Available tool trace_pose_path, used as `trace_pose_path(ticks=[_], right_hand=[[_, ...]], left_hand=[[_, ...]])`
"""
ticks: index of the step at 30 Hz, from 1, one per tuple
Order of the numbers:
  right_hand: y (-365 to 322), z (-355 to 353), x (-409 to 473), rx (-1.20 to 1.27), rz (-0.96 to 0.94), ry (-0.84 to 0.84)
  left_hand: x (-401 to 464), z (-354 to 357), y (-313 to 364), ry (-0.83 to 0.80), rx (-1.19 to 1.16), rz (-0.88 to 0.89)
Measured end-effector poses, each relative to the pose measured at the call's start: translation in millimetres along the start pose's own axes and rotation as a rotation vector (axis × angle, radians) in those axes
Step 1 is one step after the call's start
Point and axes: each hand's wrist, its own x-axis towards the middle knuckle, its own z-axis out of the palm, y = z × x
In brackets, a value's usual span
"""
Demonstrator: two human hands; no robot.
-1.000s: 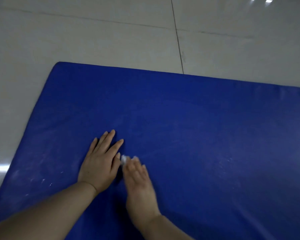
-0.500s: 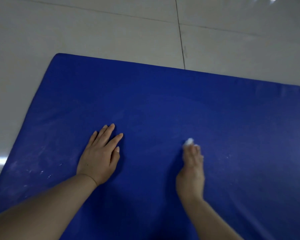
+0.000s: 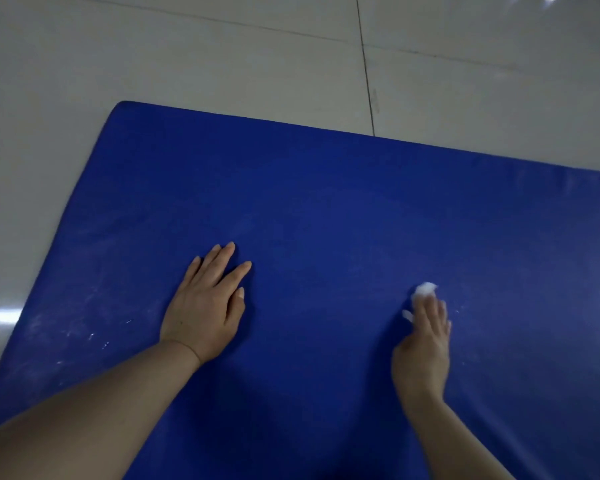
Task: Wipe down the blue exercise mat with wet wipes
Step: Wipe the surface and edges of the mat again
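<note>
My left hand lies flat on the blue mat, palm down, fingers straight and slightly spread, forearm running back toward my lower left. My right hand is out to the right, well apart from it, fingers stretched forward and pressing a crumpled white wet wipe onto the mat; the wad shows past my fingertips (a bit of it also pokes out by my thumb). The mat lies on a pale tiled floor, with whitish streaks near its left edge, beside my left hand.
</note>
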Motion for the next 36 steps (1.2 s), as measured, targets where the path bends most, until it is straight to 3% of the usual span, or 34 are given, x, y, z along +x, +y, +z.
trace_pose_path(ticks=[3, 12, 15, 20, 24, 28, 31, 33, 36], right_hand=[[-6, 6, -13, -0.023, -0.056, -0.03], [-104, 47, -121, 0.026, -0.8, -0.344], [-78, 36, -94, 0.029, -0.692, -0.292], [-4, 5, -36, -0.002, -0.103, -0.06], [-31, 22, -83, 0.035, -0.22, -0.105], [-82, 49, -128, -0.003, -0.519, -0.214], [-81, 42, -119, 0.013, -0.701, -0.239], [-58, 29, -97, -0.017, -0.613, -0.226], [-6, 8, -66, -0.033, -0.361, -0.068]], left_hand=[[-1, 0, 0, 0.0, 0.002, 0.002], [0, 1, -3, -0.014, -0.002, 0.01], [0, 2, -3, 0.0, -0.011, 0.009], [-2, 0, 0, 0.007, -0.017, 0.01], [-2, 1, 0, 0.001, -0.014, 0.008], [-1, 2, -1, -0.003, -0.003, 0.008], [-1, 1, -1, -0.008, 0.006, 0.009], [-2, 0, 0, -0.007, 0.002, 0.004], [-8, -1, 4, -0.011, 0.001, 0.0]])
